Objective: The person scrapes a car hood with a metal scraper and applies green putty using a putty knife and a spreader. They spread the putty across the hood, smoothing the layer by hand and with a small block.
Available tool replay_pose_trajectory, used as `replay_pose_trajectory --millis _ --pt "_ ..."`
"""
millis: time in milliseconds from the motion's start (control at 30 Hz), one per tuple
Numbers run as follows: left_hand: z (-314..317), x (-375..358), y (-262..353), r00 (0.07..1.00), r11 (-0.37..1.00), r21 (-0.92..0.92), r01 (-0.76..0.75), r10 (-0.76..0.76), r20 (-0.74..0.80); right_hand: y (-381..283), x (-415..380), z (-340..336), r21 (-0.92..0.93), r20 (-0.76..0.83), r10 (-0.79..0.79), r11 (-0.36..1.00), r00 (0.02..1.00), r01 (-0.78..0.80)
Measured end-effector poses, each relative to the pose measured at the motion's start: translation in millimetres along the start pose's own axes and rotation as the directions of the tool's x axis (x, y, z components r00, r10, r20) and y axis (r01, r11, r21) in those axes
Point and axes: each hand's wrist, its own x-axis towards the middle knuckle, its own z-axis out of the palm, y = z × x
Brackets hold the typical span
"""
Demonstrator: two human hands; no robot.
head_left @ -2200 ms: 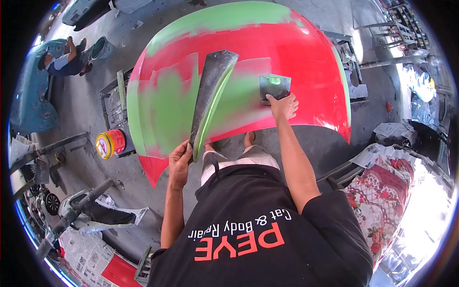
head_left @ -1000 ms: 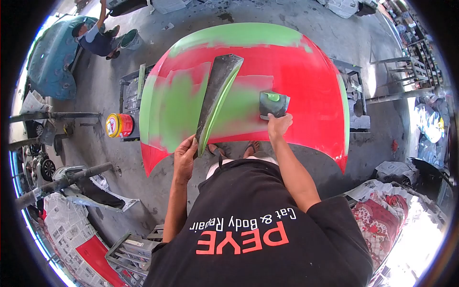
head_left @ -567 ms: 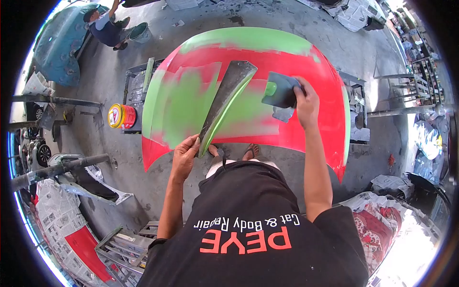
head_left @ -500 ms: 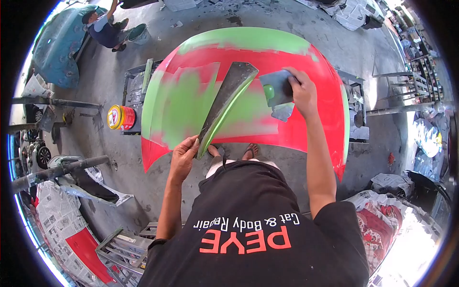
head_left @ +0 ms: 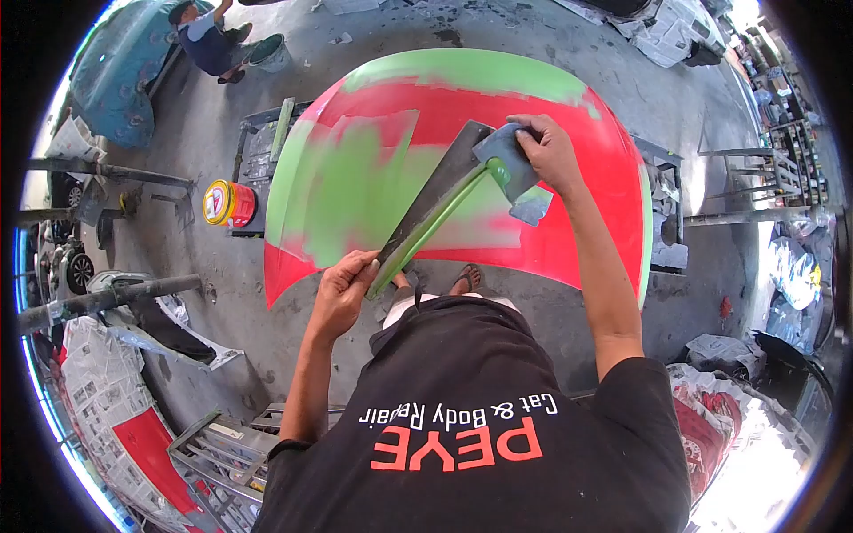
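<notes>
In my left hand (head_left: 346, 289) I grip the narrow lower end of a dark tapered board (head_left: 428, 195), which slants up to the right. Bright green putty runs along its right edge. My right hand (head_left: 546, 153) pinches a flat grey-blue spreader (head_left: 508, 158) between thumb and fingers. A lump of green putty (head_left: 498, 169) sits at the spreader's left edge, which overlaps the board's wide upper end. Beneath both hands is a red car hood (head_left: 355, 111) with broad green patches. A small grey-blue piece (head_left: 530, 209) shows over the hood just below the spreader.
A red and yellow can (head_left: 229, 203) stands left of the hood, on a dark stand (head_left: 258, 151). A person (head_left: 209, 40) crouches at the far left by a bucket (head_left: 268, 55). Metal bars (head_left: 111, 302) jut in at left. A step ladder (head_left: 222, 453) lies near lower left.
The spreader has moved left and tilted, coming over the upper end of the board. The board leans further right. The right hand has shifted slightly up and left.
</notes>
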Motion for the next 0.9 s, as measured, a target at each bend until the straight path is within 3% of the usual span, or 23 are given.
replay_pose_trajectory --millis 100,167,467,533,667,733,767,833,900 --pt "3.1 4.9 1.1 1.000 1.000 0.022 0.004 -0.005 0.011 1.2 -10.8 12.6 0.133 0.007 -0.019 0.991 1.000 0.018" --pt "6.7 8.7 0.9 1.000 0.999 0.039 -0.002 0.001 0.013 -5.0 -20.4 19.4 0.254 -0.012 0.065 0.965 0.998 -0.060" --pt "26.0 34.7 6.9 1.000 0.998 0.066 -0.026 0.026 -0.001 -48.9 -72.7 58.1 0.297 -0.050 0.101 0.951 0.994 -0.082" --pt "30.7 40.4 10.2 0.999 0.997 -0.079 0.026 -0.028 -0.026 -61.1 -85.3 60.9 0.255 0.003 0.201 0.947 0.980 -0.195" --pt "38.1 49.5 16.6 0.998 0.999 -0.041 0.034 -0.036 -0.042 -85.3 -109.9 70.8 0.301 -0.025 0.194 0.937 0.981 -0.177" --pt "41.8 51.0 29.6 0.992 0.968 -0.221 0.116 -0.124 -0.019 -82.6 -118.4 77.3 0.336 -0.032 0.187 0.927 0.982 -0.166" --pt "42.0 54.2 25.3 0.992 0.969 -0.219 0.115 -0.122 -0.019 -81.6 -122.3 79.5 0.371 -0.034 0.180 0.916 0.983 -0.154" --pt "42.4 61.7 17.4 0.999 0.999 -0.049 0.002 -0.004 -0.051 -89.6 -129.5 76.7 0.382 -0.022 0.192 0.908 0.981 -0.169" --pt "41.9 64.8 18.7 0.999 0.995 -0.095 0.031 -0.035 -0.037 -96.7 -134.3 68.7 0.497 0.101 0.225 0.833 0.969 -0.245"
